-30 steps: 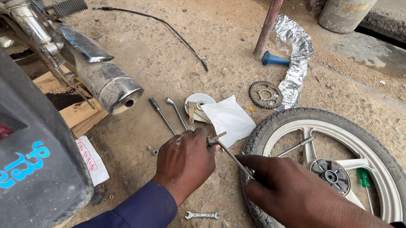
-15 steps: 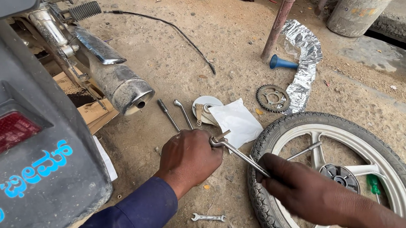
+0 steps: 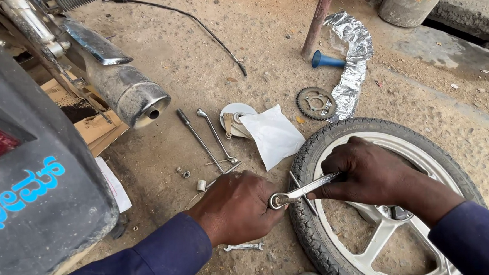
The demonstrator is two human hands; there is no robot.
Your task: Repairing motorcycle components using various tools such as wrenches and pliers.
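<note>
My left hand [image 3: 238, 206] is closed into a fist around something small at the edge of the tyre; what it grips is hidden. My right hand [image 3: 369, 173] holds a silver ring spanner [image 3: 302, 192] by its shaft, the ring end right at my left fist. Both hands hover over the black tyre [image 3: 308, 229] of a motorcycle wheel with a silver alloy rim [image 3: 379, 237] lying flat on the dirt. A thin metal rod [image 3: 306, 198] crosses under the spanner.
A motorcycle's rear with chrome exhaust [image 3: 124, 89] stands at left over cardboard [image 3: 96, 128]. On the ground lie two long spanners [image 3: 210, 136], a small spanner [image 3: 243, 247], a white bag [image 3: 273, 135], a sprocket [image 3: 316, 103], foil [image 3: 353, 65], a blue funnel [image 3: 326, 60], and a cable [image 3: 194, 23].
My right hand has moved up along the spanner and now grips it over the tyre. The view has shifted closer; my left fist stays at the ring end.
</note>
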